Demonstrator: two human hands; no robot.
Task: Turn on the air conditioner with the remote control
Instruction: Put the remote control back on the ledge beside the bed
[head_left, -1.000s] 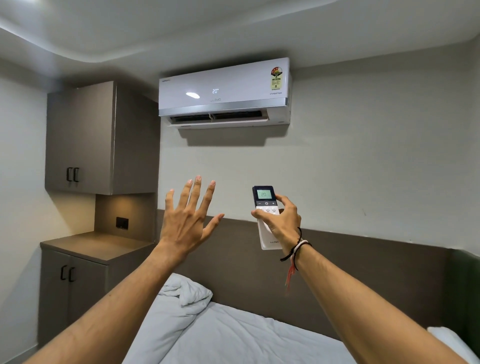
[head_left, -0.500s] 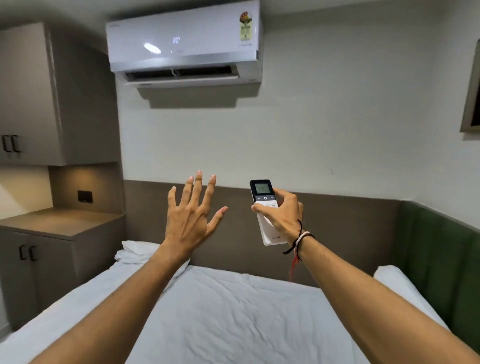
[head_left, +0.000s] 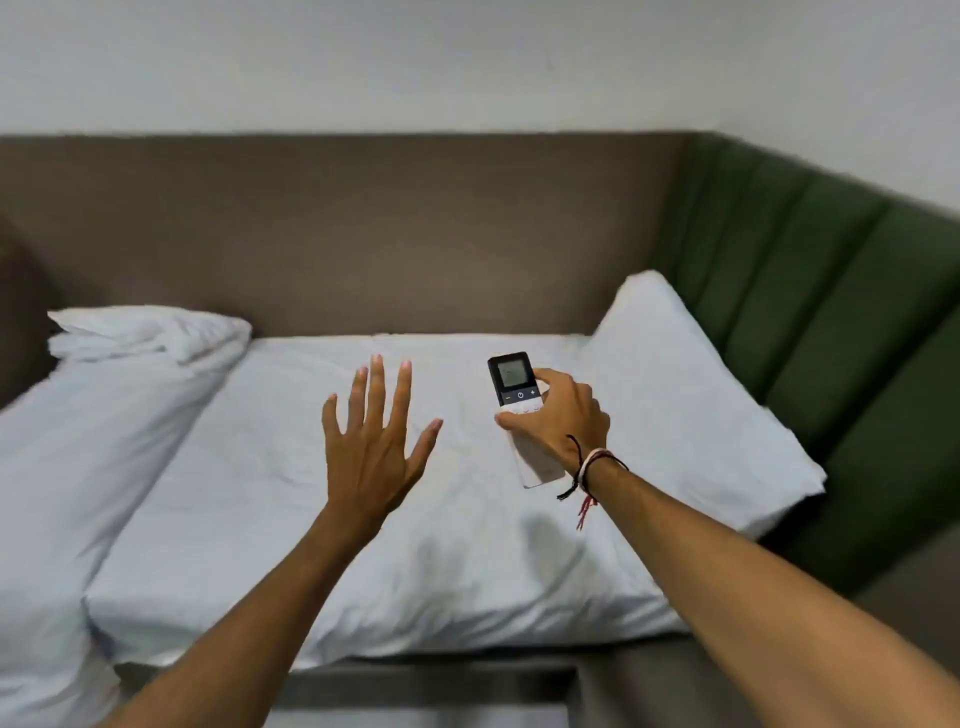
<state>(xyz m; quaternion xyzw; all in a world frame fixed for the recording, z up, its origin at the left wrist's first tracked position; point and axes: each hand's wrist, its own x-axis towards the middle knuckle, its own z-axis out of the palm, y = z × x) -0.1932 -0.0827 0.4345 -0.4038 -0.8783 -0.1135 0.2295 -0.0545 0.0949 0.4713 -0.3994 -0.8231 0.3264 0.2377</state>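
Your right hand (head_left: 558, 415) was clamped round the remote (head_left: 522, 415) mid-body, your left hand (head_left: 371, 441) spread and empty. The remote looked light, rigid, smooth; mid-body seemed right.

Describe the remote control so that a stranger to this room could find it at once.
Look at the white bed below the brown wall panel. Above it, two bare hands reach forward; the right hand, with cords at its wrist, grips the remote control. The remote alone has a dark top with a small grey screen.
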